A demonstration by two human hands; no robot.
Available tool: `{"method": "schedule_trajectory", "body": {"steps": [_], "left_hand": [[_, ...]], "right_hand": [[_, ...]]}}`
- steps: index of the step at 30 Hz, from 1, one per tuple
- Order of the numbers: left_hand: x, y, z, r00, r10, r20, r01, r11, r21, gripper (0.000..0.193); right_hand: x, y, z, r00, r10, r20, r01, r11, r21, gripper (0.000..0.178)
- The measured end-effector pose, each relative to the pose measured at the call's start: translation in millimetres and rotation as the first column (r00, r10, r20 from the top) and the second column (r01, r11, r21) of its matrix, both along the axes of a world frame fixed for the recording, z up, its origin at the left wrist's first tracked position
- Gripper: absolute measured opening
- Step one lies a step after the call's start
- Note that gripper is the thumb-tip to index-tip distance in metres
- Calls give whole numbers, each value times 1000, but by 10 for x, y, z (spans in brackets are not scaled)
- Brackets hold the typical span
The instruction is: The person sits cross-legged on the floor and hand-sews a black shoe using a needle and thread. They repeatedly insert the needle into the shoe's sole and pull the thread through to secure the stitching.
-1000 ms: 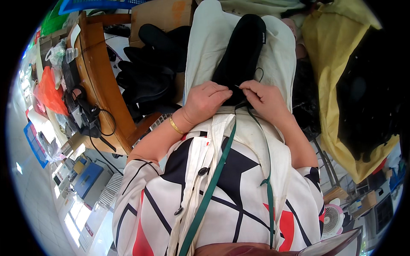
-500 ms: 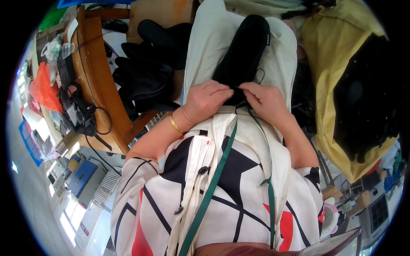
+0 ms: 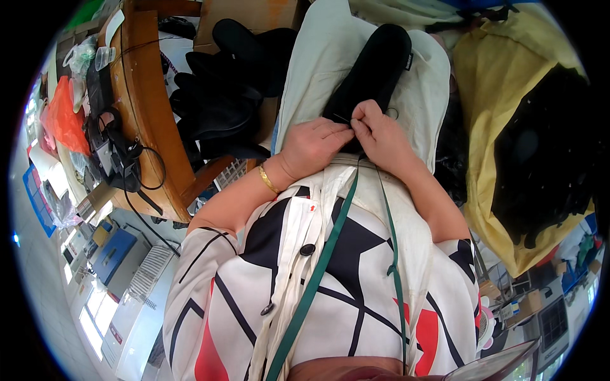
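A long black shoe sole piece (image 3: 375, 66) lies on a cream cloth (image 3: 318, 57) spread over my lap. My left hand (image 3: 314, 146) and my right hand (image 3: 381, 136) meet at the near end of the black piece, fingertips pinched together on it. A thin dark thread or needle shows between the fingertips, too small to tell which. A gold bangle (image 3: 267, 179) sits on my left wrist. A green lanyard (image 3: 321, 267) hangs down my patterned shirt.
A wooden table (image 3: 149, 108) on the left carries cables, a black tool and bags. A pile of black pieces (image 3: 222, 95) lies beside it. A yellow sack (image 3: 502, 82) holding black material stands at the right. White and blue machines (image 3: 117, 254) sit on the floor.
Both hands have shifted slightly along the near end of the black piece, and the fingertips now pinch closer together. The black piece stays on my lap.
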State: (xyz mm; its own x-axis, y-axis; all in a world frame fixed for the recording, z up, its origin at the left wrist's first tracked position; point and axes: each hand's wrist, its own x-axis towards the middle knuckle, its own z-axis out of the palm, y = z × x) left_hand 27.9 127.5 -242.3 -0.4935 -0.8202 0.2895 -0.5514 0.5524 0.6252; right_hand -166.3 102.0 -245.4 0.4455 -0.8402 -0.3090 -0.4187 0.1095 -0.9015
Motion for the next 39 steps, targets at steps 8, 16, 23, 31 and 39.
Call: {"method": "schedule_trajectory", "body": {"steps": [8,16,23,31,39], "left_hand": [[10,17,54,999,18,32,-15,997,-77,24],[23,-21,46,999,24,46,-17,988,-153,22],[3,-85,77,999,41,17,-40,998,-38,19],[-12,-145,101,1000,10,27,-12,997,72,16],[-36,-74,119,984,173,31,-176,971,160,22]], "right_hand": [[-21,-209,226,982,39,-182,-98,940,-326,8],[75,-217,-7,998,-37,41,40,996,-74,12],[-605,-556,305,594,-586,551,338,804,490,19],[-613,-538,549,559,-671,488,739,669,74,7],[-193,142,139,998,-22,-63,15,994,-106,11]]}}
